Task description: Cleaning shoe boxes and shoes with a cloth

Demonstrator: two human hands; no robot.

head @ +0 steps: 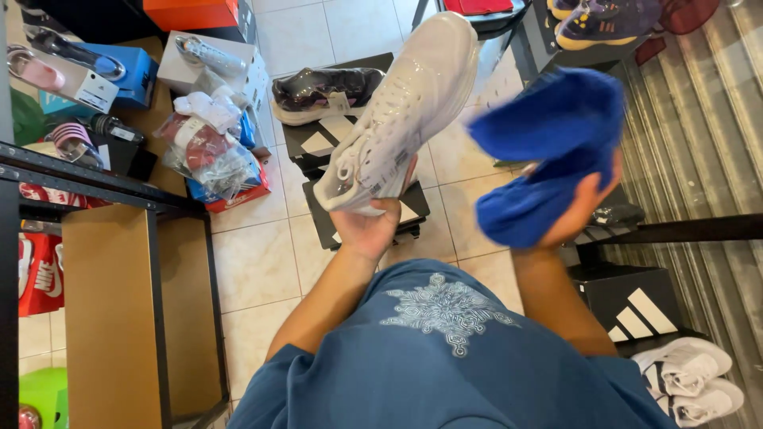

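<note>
My left hand (372, 226) grips the heel of a white sneaker (405, 107), held up with its toe pointing away and a tag hanging near the heel. A bunched blue cloth (548, 151) is clutched in my right hand (584, 208), just right of the shoe and slightly blurred. The cloth is close to the sneaker's side but I cannot tell whether it touches. I wear a blue shirt with a pale snowflake-like print (445, 310).
A black and purple sneaker (326, 91) rests on stacked black shoe boxes (318, 143) on the tiled floor. Boxes and wrapped shoes (211, 143) crowd the left beside a black metal shelf (79, 187). A black box (628, 306) and white sneakers (691, 381) lie at right.
</note>
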